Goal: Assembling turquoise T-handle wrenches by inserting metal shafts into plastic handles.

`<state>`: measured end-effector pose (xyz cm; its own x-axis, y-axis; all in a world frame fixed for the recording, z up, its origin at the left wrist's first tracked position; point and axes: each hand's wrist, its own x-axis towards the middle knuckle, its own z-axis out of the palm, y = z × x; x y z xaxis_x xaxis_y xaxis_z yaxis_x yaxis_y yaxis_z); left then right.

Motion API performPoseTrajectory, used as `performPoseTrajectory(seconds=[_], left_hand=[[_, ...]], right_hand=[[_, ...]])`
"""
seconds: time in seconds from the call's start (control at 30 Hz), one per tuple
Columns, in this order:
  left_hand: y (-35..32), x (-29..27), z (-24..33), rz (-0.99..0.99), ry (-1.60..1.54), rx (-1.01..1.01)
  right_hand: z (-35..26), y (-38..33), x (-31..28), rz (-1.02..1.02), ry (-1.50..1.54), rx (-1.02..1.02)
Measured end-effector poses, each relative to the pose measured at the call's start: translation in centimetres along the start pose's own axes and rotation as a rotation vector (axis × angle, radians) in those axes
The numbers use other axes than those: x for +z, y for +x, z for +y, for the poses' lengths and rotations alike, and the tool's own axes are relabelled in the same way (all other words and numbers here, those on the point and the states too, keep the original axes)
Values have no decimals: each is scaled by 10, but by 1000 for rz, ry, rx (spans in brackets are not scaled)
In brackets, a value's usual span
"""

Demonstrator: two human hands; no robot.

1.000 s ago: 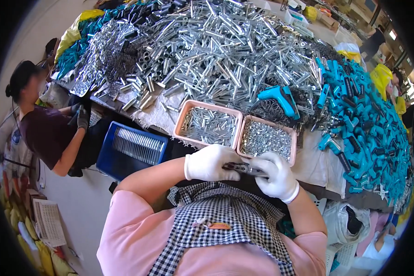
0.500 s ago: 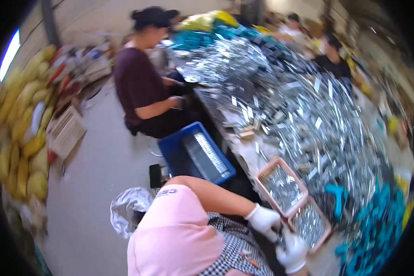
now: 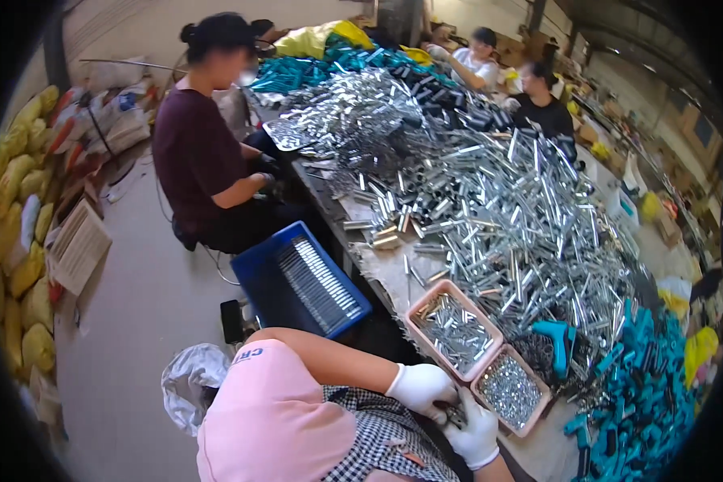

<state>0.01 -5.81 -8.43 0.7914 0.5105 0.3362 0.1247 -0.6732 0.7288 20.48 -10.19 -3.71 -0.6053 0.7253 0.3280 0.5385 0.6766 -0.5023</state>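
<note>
My left hand (image 3: 422,390), in a white glove, reaches in from the left below a pink sleeve. My right hand (image 3: 475,434), gloved in white too, comes up from the lower edge and meets it. Between the fingertips of both sits a small dark metal part (image 3: 455,415), mostly covered by the gloves, so its kind does not show. Just beyond the hands, a pink bin (image 3: 478,391) holds many tiny shiny metal pieces. Touching it on the far side, a second pink bin (image 3: 410,315) contains small metal pins or rods.
A blue crate (image 3: 253,293) with a row of metal pieces stands left of the table. Loose metal tubes (image 3: 498,209) heap the tabletop. Teal plastic parts (image 3: 627,402) pile at right, near a teal pistol-shaped piece (image 3: 556,341). A co-worker (image 3: 197,145) sits at far left; others work across the table.
The view has swung, so the scene sits further left and looks sharper. Both my hands remain together at the small dark part, beside the pink bins.
</note>
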Motion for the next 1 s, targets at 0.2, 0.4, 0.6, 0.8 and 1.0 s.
performPoseTrajectory(seconds=[0.2, 0.4, 0.6, 0.8, 1.0], left_hand=[[-12, 6, 16, 188, -286, -315], [-61, 4, -21, 838, -184, -437], [-177, -32, -134, 1171, 328, -1296], [-239, -36, -194, 709, 522, -1476], [-199, -40, -211, 409, 666, -1289]], right_hand=[[11, -10, 21, -33, -37, 18], [-2, -5, 28, -58, 211, 311], [1, -11, 25, -11, 319, 614], [-4, 1, 32, 15, 385, 641], [-2, 3, 39, 3, 415, 684]])
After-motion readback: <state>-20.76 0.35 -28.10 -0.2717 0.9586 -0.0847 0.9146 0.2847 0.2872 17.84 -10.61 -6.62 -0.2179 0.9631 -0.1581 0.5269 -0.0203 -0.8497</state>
